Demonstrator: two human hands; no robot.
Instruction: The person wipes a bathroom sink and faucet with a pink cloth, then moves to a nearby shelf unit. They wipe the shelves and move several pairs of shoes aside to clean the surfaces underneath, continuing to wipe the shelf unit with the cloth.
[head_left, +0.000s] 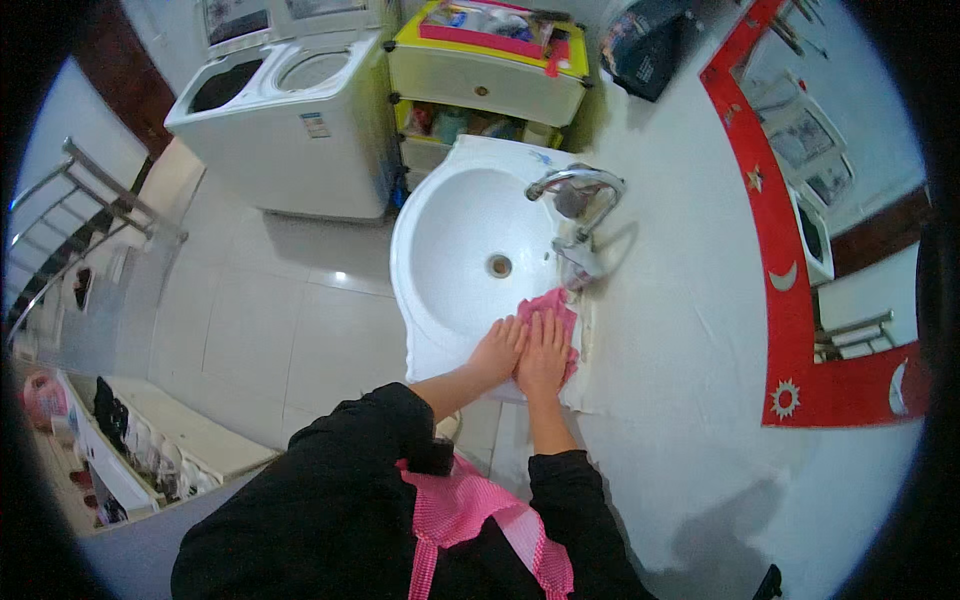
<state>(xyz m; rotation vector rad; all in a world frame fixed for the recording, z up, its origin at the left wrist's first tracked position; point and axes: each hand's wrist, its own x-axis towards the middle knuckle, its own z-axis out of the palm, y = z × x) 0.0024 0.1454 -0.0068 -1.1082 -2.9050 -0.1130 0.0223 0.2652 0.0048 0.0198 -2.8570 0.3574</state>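
A crumpled pink cloth (551, 300) lies on the near right corner of a white ceramic washbasin (420, 247), against the wall. My right hand (544, 354) presses down on this cloth with its fingers stretched forward. Close beside it, my left hand (496, 351) rests at the cloth's left edge, fingertips near the right hand; whether it grips any cloth is hidden. Beyond both hands, a chrome faucet (600, 180) curves over the basin. The drain (499, 265) is uncovered, and no water runs from the spout.
A twin-tub washing machine (300, 157) with raised lids stands beyond the basin, beside a yellow-trimmed drawer unit (480, 86). A red-framed mirror (780, 300) hangs on the right wall. To the left are a metal railing (105, 187) and an open white cabinet (195, 427).
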